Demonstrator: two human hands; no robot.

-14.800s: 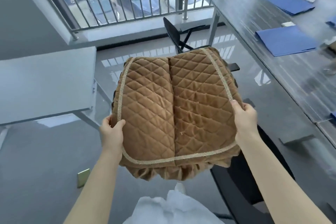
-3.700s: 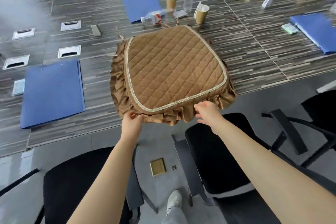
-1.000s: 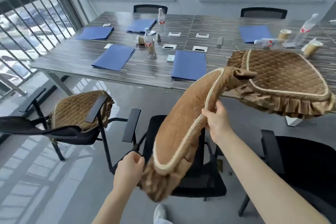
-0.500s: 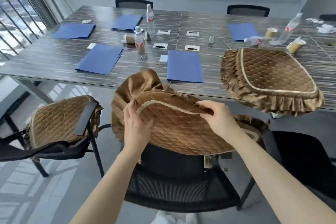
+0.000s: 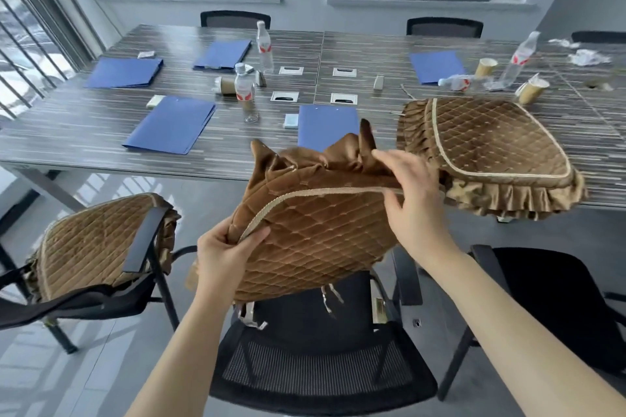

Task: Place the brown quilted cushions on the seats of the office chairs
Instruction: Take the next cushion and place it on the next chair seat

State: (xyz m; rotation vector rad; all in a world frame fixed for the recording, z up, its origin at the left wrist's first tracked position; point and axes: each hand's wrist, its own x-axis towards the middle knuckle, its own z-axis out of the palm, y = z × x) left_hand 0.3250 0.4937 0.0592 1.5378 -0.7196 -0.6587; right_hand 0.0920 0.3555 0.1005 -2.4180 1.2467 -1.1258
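Note:
I hold a brown quilted cushion (image 5: pixel 315 234) in the air above the black office chair (image 5: pixel 318 362) just in front of me. My left hand (image 5: pixel 225 252) pinches its near left corner at the gold piping. My right hand (image 5: pixel 411 200) grips its far right edge by the ruffle. The cushion is bunched and tilted, with ties hanging under it. A second cushion (image 5: pixel 487 149) lies on the table edge at the right. A third cushion (image 5: pixel 91 244) sits on the seat of the chair (image 5: pixel 101 298) at the left.
The long striped table (image 5: pixel 84 132) carries blue folders (image 5: pixel 171 125), water bottles (image 5: pixel 244 91) and paper cups (image 5: pixel 530 91). Another black chair (image 5: pixel 559 298) stands at the right. More chairs stand behind the table. A railing and windows line the left side.
I raised the cushion slightly and spread it wider over the chair. My left hand slid down to the near left corner. My right hand shifted to the far right edge.

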